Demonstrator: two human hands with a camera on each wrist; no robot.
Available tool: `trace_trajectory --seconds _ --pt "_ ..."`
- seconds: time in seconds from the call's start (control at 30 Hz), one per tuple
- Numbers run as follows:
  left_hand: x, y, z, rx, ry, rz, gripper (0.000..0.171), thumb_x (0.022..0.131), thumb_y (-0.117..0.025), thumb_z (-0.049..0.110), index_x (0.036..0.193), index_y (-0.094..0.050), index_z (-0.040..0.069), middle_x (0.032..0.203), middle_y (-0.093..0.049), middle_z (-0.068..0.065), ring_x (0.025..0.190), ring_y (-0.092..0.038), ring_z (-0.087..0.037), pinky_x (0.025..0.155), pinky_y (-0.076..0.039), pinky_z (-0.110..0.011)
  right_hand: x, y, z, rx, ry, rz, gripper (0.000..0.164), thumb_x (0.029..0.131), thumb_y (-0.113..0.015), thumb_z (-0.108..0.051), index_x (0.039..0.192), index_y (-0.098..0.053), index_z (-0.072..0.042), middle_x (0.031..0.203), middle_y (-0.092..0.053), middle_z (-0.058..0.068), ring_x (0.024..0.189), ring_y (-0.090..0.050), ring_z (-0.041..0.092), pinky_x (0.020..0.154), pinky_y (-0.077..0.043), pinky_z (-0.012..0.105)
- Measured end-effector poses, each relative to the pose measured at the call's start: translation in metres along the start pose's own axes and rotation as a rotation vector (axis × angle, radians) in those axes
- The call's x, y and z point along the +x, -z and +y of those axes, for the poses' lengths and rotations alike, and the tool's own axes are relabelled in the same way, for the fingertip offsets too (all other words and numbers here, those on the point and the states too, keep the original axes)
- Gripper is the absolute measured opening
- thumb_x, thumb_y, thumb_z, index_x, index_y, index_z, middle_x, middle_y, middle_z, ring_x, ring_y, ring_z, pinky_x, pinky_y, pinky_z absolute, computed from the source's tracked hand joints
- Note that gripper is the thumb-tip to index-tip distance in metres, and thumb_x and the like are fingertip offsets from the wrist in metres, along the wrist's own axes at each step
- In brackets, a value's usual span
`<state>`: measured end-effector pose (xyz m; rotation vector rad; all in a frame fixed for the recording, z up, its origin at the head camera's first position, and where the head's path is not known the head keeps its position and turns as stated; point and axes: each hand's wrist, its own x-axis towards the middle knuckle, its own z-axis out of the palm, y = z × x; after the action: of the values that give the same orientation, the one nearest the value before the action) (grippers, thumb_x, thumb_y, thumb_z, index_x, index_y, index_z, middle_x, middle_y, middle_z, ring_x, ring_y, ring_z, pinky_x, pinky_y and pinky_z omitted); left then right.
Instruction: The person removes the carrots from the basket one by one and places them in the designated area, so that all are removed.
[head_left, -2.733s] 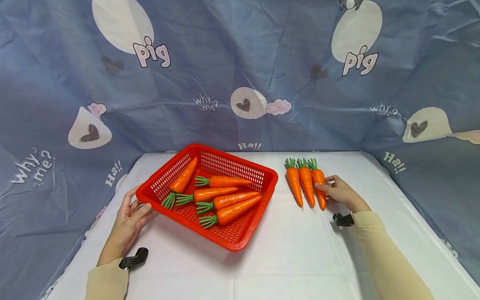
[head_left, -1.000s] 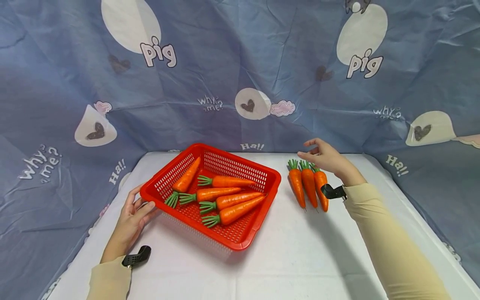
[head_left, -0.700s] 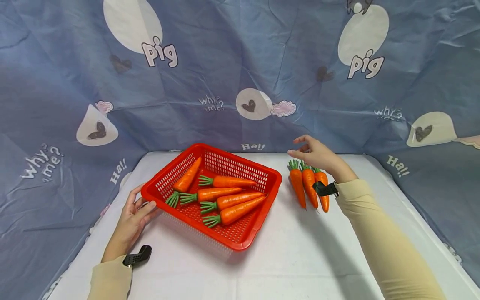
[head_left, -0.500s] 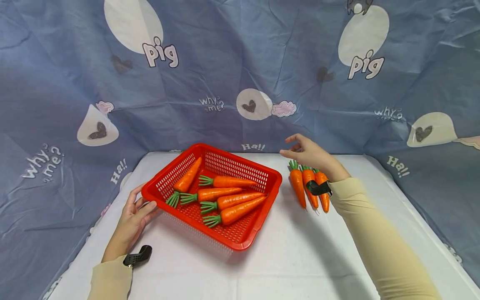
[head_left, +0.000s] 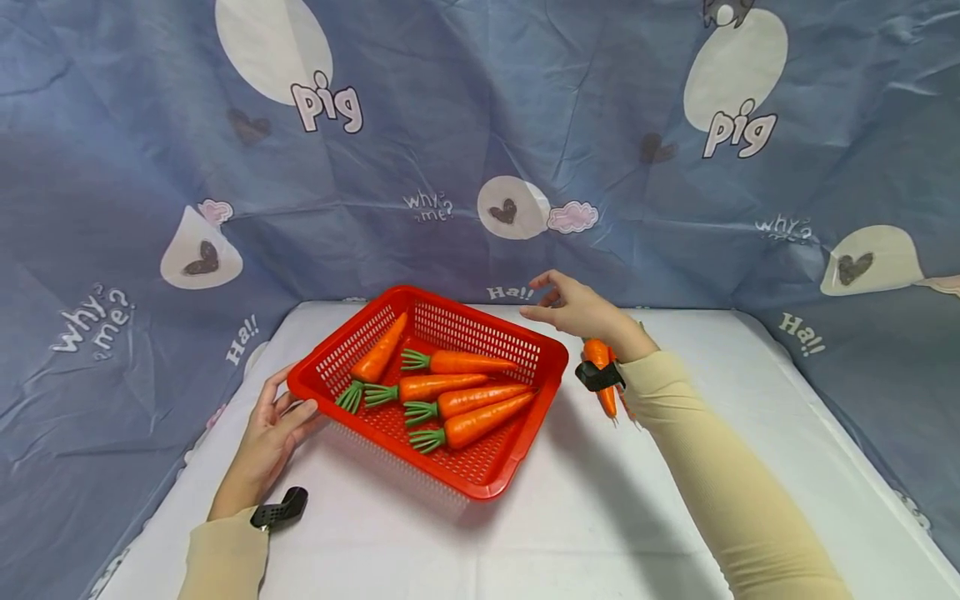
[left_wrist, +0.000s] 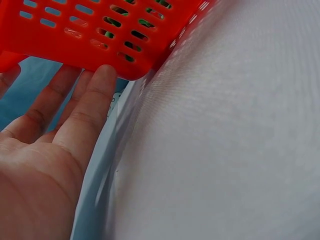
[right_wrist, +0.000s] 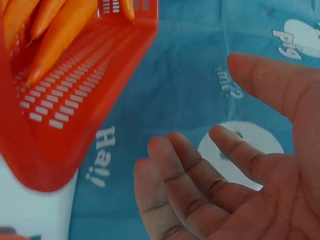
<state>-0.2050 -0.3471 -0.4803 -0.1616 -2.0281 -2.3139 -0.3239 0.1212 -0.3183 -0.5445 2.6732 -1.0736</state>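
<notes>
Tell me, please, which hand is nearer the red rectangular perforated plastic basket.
Left: the left hand holds the basket at one corner; the right hand hovers apart, near its far edge.

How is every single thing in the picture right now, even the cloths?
Red basket: open-topped, turned at an angle
Five carrots: lying in the basket, green tops on
White cloth: spread out, creased
Other carrots: lying on the cloth, partly hidden by the right arm
Left grip: holding a basket corner
Right grip: empty, fingers loosely curved
Blue backdrop: hanging, wrinkled
</notes>
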Motion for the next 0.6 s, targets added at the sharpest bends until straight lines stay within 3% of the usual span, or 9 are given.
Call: trace_trajectory --seconds 0.2,0.6 --pt "0.000 0.000 0.001 -0.018 -0.021 -0.020 0.064 0.108 -0.059 0.002 0.163 -0.033 0.024 0.148 -0.058 0.001 0.124 -0.069 -0.006 0.099 -0.063 -0.030 0.010 -0.016 -0.009 -0.002 0.060 -0.020 0.055 0.104 -0.071 -0.034 0.148 -0.051 -0.008 0.128 -0.069 0.021 0.115 -0.071 0.035 0.100 -0.059 0.047" --pt "0.001 0.000 0.001 -0.026 -0.024 -0.016 0.064 0.108 -0.059 0.002 0.162 -0.033 0.024 0.142 -0.061 0.004 0.119 -0.069 -0.005 0.097 -0.063 -0.028 0.026 -0.041 -0.022 -0.067 0.096 -0.087 0.055 0.103 -0.072 -0.035 0.145 -0.052 -0.006 0.128 -0.071 0.021 0.120 -0.066 0.037 0.112 -0.053 0.051"
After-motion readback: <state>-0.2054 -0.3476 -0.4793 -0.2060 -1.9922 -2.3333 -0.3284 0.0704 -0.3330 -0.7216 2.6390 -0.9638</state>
